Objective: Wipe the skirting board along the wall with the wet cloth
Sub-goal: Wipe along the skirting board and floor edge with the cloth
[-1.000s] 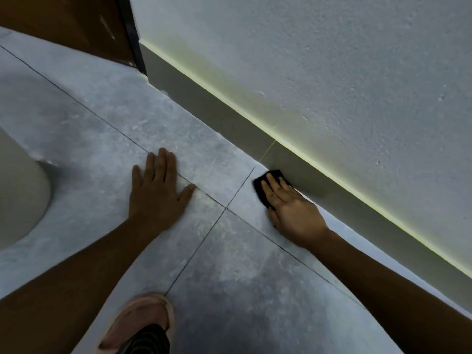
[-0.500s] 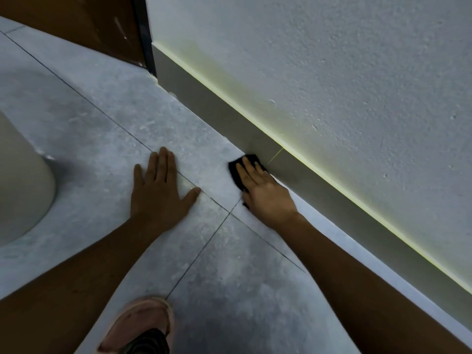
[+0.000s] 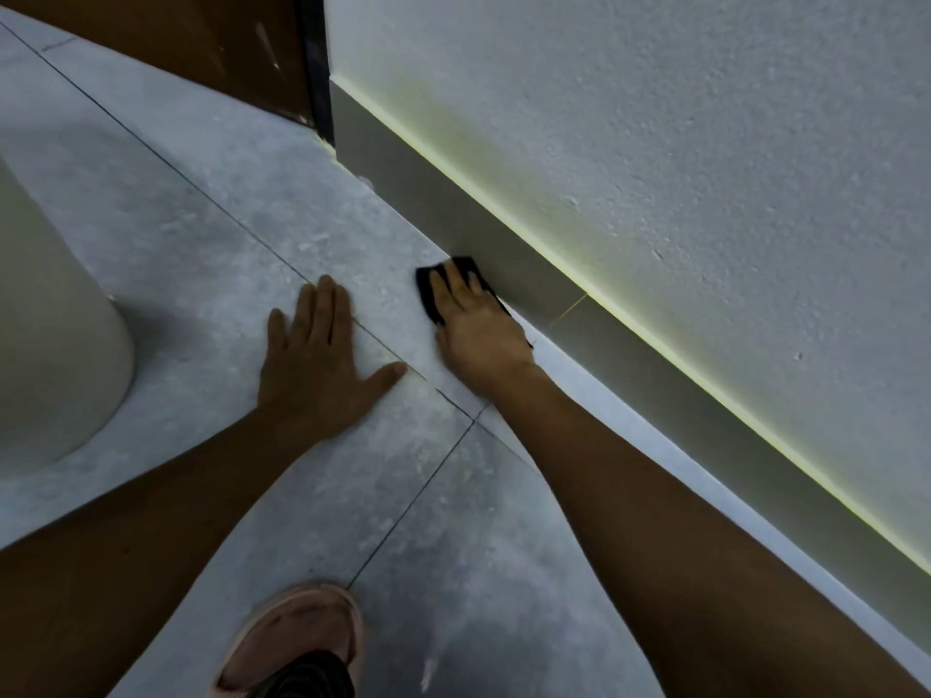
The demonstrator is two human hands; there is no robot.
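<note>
Pale rounded object (image 3: 45, 335) at the left edge, standing on the grey tiled floor (image 3: 191, 234). Brown door (image 3: 166, 47) in the upper left, ending at a dark frame strip (image 3: 315, 63). Just left of centre, left hand (image 3: 322, 375) pressed flat on the floor, fingers spread wide, holding nothing, thumb pointing right along a grout line. Pink shoe (image 3: 297, 642) at the bottom centre. At centre, right hand (image 3: 478, 330) laid palm down over a black cloth (image 3: 428, 294), fingers extended on top of it, pressing rather than gripping; cloth down on the floor with its far edge against the foot of the skirting (image 3: 629, 355). Skirting grey, running diagonally from the door frame down to the lower right, a thin joint line in it just right of the cloth. Above it, a yellowish seam, then the white textured wall (image 3: 655, 143) filling the upper right.
</note>
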